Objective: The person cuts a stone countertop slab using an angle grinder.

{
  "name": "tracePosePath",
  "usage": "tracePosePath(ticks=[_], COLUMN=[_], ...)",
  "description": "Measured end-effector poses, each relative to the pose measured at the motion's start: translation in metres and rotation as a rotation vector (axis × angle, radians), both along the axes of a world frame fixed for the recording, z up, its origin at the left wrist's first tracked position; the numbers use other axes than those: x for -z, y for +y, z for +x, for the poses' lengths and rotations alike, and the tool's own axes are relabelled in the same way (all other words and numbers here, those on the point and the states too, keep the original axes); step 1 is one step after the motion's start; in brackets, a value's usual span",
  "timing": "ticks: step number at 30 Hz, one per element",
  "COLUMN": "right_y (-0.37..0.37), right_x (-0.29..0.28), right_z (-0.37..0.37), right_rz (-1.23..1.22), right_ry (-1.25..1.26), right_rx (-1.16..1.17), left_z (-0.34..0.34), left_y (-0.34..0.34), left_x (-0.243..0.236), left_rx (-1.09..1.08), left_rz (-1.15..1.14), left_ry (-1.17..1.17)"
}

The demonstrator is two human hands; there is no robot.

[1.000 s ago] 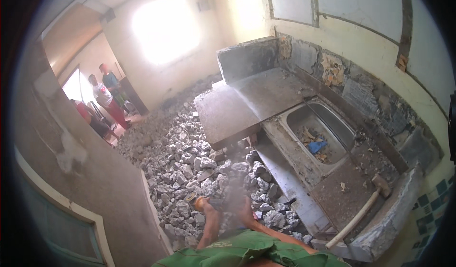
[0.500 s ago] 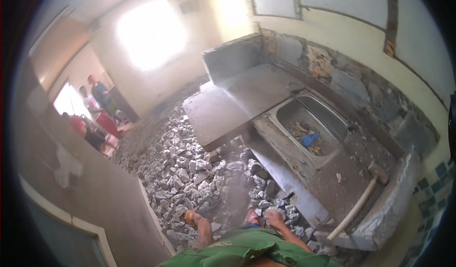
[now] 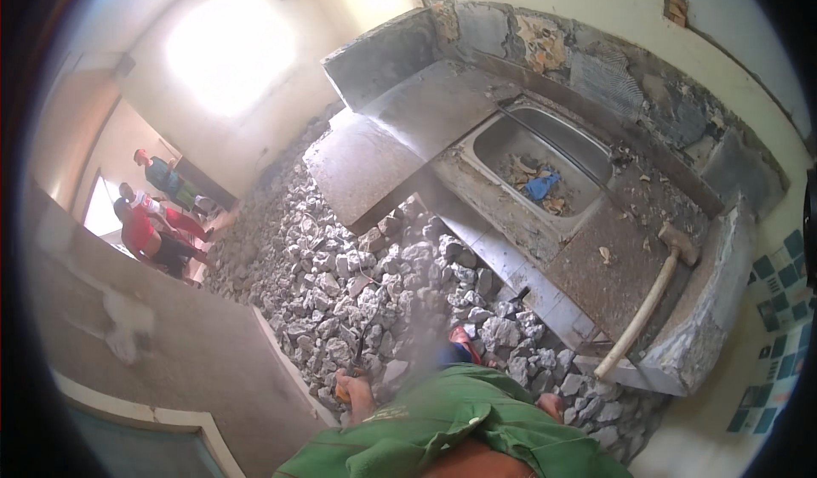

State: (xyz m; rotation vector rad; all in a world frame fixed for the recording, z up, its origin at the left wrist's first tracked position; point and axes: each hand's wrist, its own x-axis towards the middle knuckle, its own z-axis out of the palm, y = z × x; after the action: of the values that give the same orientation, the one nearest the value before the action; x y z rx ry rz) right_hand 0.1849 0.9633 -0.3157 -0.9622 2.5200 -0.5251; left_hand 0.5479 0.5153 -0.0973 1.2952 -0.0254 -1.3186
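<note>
My left hand (image 3: 359,395) is closed around an orange-handled tool (image 3: 342,387), low over the broken rubble (image 3: 340,291). From the grip a thin dark shaft seems to rise; its exact kind is unclear. My right hand (image 3: 551,406) shows only in part beside the green shirt (image 3: 442,410), over rubble near the counter's lower edge. Its fingers cannot be made out. Just ahead of the shirt a foot in a red and blue sandal (image 3: 464,342) stands among the stones.
On the right, a broken counter (image 3: 596,282) carries a sink (image 3: 587,214) with debris and a blue scrap (image 3: 540,187). A wooden-handled sledgehammer (image 3: 647,308) lies on its near end. A loose slab (image 3: 357,167) juts over rubble. Several people (image 3: 153,231) are by the doorway at left.
The view has shifted, so the counter appears higher and the shirt covers more. My right hand has drawn back toward my right side. My left hand still grips the orange-handled tool.
</note>
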Motion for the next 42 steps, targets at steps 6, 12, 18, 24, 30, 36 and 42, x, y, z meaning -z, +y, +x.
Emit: tracePosePath(ticks=[6,12,18,24,30,36,42], right_y=[-0.150,-0.192,-0.155,-0.156,-0.197,-0.221,-0.247], right_x=[-0.087,-0.122,-0.083,-0.093,-0.114,-0.141,-0.146], right_z=[-0.022,-0.045,-0.038,-0.016,-0.002,-0.011,-0.062], right_rz=[-0.425,-0.378,-0.100,-0.150,-0.337,-0.129,-0.376], right_ry=[-0.729,-0.926,-0.618,-0.817,-0.875,0.089,-0.779], right_rx=[0.744,0.642,0.450,0.760,0.840,0.358,0.964], left_z=[0.008,0.008,0.016,0.040,0.036,0.027,0.021], left_y=[0.020,0.007,-0.021,-0.046,-0.069,-0.093,-0.098], left_x=[-0.012,-0.010,0.010,0.031,0.037,0.034,0.022], left_rx=[-0.030,-0.017,-0.150,-0.106,-0.065,-0.291,-0.303], left_rz=[0.168,0.259,0.277,0.303,0.153,0.305,0.394], left_ry=[-0.660,-0.350,0.027,0.292,0.205,0.207,0.066])
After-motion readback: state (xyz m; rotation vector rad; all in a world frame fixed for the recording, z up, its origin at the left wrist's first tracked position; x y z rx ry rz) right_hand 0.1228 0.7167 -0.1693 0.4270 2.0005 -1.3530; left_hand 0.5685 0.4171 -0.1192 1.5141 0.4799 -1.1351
